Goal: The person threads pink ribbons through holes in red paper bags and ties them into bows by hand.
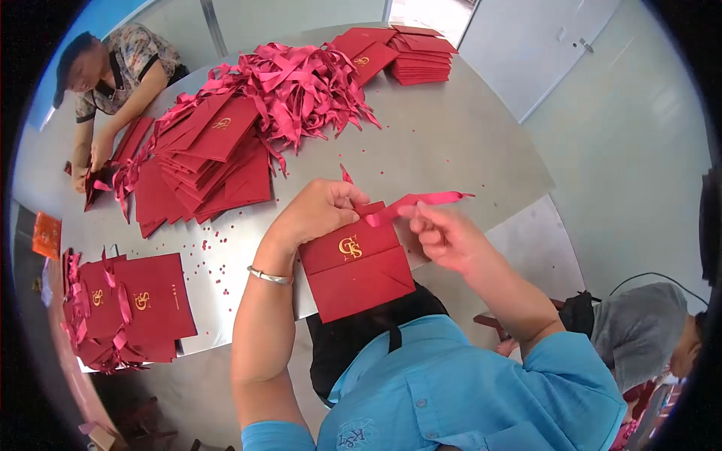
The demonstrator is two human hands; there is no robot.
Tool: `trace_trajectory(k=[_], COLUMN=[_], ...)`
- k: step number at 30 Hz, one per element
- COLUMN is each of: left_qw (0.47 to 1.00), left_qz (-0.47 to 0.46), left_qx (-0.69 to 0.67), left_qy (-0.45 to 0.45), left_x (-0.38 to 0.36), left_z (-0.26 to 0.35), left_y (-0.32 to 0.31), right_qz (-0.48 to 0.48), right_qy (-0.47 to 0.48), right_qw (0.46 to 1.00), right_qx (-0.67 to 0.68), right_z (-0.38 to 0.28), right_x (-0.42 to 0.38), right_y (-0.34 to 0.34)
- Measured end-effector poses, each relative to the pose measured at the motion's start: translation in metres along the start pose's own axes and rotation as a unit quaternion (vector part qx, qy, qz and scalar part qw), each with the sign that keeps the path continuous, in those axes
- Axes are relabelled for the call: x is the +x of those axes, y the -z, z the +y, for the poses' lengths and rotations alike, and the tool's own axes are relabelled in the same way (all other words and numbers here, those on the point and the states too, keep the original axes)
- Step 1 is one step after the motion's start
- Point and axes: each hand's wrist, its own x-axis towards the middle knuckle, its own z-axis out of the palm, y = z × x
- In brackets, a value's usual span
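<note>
A dark red paper gift bag (357, 263) with gold lettering lies flat at the table's near edge, over my lap. My left hand (329, 213) is closed on the bag's top edge, thumb on the front. A pink ribbon (402, 208) runs from that top edge to the right, its far end lying above the table. Beside the bag, my right hand (442, 234) has its thumb and forefinger pinched at the ribbon. A short ribbon end (346, 174) sticks up behind my left hand.
Flat red bags (203, 169) are stacked at the left, by a heap of pink ribbons (293, 86). More bags (421, 56) stand at the back. Ribboned bags (154, 301) lie near left. Red dots litter the table (444, 135). One person (135, 68) works across; another (639, 331) sits right.
</note>
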Motion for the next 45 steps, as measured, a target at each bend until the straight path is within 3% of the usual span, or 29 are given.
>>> trace_trajectory(k=[4,11,14,15,17,18,20,21,23,24,25,26,27,31,33,35,38,39,41,45], left_qw=[1.0,0.999,0.999,0.999,0.998,0.998,0.999,0.999,0.991,0.991,0.995,0.99,0.99,0.993,0.994,0.997,0.998,0.998,0.998,0.994], left_qz=[-0.018,-0.034,-0.033,-0.032,-0.019,-0.018,-0.019,-0.018,-0.002,-0.003,0.009,0.02,0.02,0.013,0.015,-0.032,-0.048,-0.047,-0.042,-0.049], left_qx=[-0.003,-0.009,-0.009,-0.009,-0.023,-0.022,-0.002,-0.002,0.135,0.135,0.079,0.021,0.021,-0.007,0.005,0.054,-0.049,-0.048,0.035,0.009], left_qy=[-0.012,-0.021,-0.026,-0.027,-0.049,-0.049,-0.049,-0.047,0.003,0.003,-0.067,-0.137,-0.137,-0.116,-0.112,0.039,-0.002,-0.003,-0.035,-0.101], left_x=[0.005,0.005,0.006,0.007,0.007,0.009,0.013,0.009,-0.003,-0.001,0.003,0.007,0.005,0.003,0.001,-0.011,-0.005,-0.004,-0.003,0.006], left_z=[-0.011,-0.01,-0.013,-0.013,-0.016,-0.019,-0.025,-0.016,0.012,0.003,-0.01,-0.022,-0.017,-0.013,-0.006,0.019,0.0,0.0,0.001,-0.009], left_y=[0.0,0.0,0.0,0.0,-0.001,0.0,0.002,0.003,0.005,0.004,0.002,0.001,0.002,0.006,0.01,0.015,0.012,0.012,0.012,0.009], right_qz=[0.018,0.04,-0.022,-0.022,-0.093,-0.095,-0.153,-0.154,-0.25,-0.246,-0.245,-0.263,-0.281,-0.295,-0.311,-0.326,-0.346,-0.351,-0.349,-0.321], right_qy=[-0.004,0.034,0.142,0.142,0.187,0.187,0.222,0.222,0.295,0.309,0.309,0.327,0.342,0.329,0.276,0.274,0.236,0.198,0.213,0.22], right_qw=[0.998,0.998,0.964,0.964,0.902,0.902,0.837,0.838,0.777,0.743,0.744,0.696,0.645,0.661,0.718,0.733,0.762,0.775,0.774,0.763], right_qx=[-0.06,-0.042,-0.223,-0.225,-0.378,-0.378,-0.476,-0.475,-0.497,-0.54,-0.54,-0.583,-0.623,-0.607,-0.559,-0.53,-0.495,-0.487,-0.484,-0.516], right_z=[0.01,-0.012,-0.029,-0.033,-0.04,-0.042,-0.043,-0.041,-0.037,-0.035,-0.035,-0.035,-0.036,-0.042,-0.047,-0.044,-0.047,-0.049,-0.049,-0.053], right_x=[-0.01,0.027,0.043,0.048,0.057,0.06,0.063,0.064,0.067,0.069,0.069,0.068,0.069,0.077,0.077,0.084,0.078,0.074,0.074,0.068], right_y=[-0.004,-0.027,-0.04,-0.043,-0.048,-0.055,-0.07,-0.076,-0.087,-0.089,-0.093,-0.098,-0.1,-0.101,-0.1,-0.093,-0.094,-0.095,-0.094,-0.095])
